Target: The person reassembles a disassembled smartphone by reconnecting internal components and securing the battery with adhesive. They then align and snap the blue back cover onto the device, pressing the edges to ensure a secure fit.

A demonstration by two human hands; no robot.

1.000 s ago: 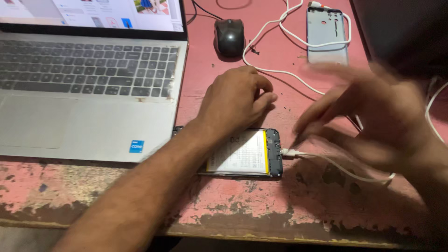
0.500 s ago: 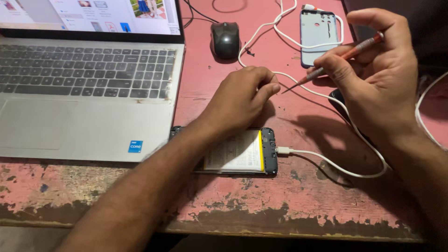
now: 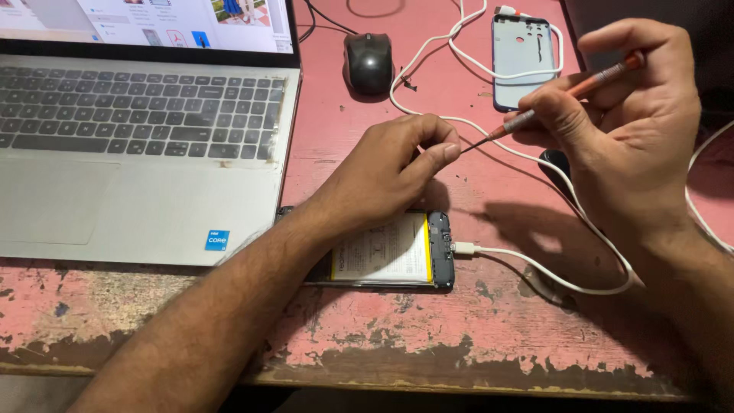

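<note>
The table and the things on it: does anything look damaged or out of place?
Yes. The phone lies open, back removed, battery exposed, with a white cable plugged in. Its back cover lies apart near the mouse. The pink paint of the table is badly chipped along the front edge.

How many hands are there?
2. The left hand pinches at a screwdriver's tip above the opened phone; the right hand holds that screwdriver.

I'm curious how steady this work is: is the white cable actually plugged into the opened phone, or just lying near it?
Touching. The head view shows the white cable's plug seated against the end of the opened phone, with no gap.
</note>
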